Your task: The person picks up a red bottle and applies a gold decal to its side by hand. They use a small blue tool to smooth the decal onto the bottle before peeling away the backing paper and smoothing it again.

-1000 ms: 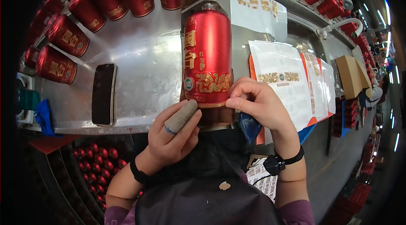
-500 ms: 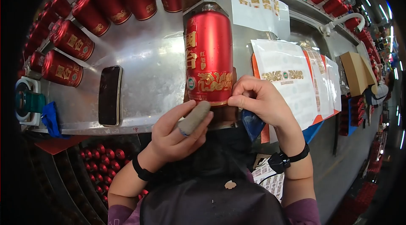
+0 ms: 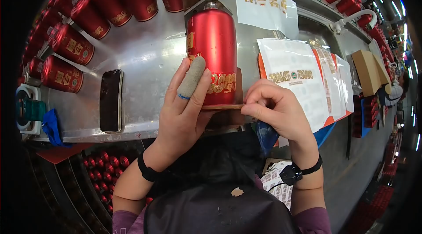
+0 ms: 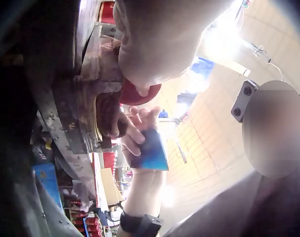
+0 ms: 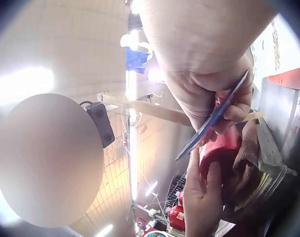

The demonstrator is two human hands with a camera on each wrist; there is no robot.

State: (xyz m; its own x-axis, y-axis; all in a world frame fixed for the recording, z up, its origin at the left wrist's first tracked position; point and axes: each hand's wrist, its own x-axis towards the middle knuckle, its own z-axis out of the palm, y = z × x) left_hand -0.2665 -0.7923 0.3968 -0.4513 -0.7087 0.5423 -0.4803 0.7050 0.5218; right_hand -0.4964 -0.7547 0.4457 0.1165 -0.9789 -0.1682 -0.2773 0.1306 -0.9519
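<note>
Left hand [image 3: 182,111], fingers straight, lies flat against glossy red bottle [image 3: 213,45]; grey fabric cot [image 3: 191,77] sheathes one finger. Bottle stands upright on a brown block [image 3: 222,107] at the steel table's [image 3: 145,58] near edge, gold label band low. Right hand [image 3: 274,111], fingers curled, pinches a thin blue card [image 5: 214,117] just beside the bottle's base. Matching red bottles [image 3: 101,5] crowd the table's far side; phone [image 3: 110,100] lies flat.

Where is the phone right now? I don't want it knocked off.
In the head view the phone lies flat on the metal table, left of the left hand and the red bottle.
</note>
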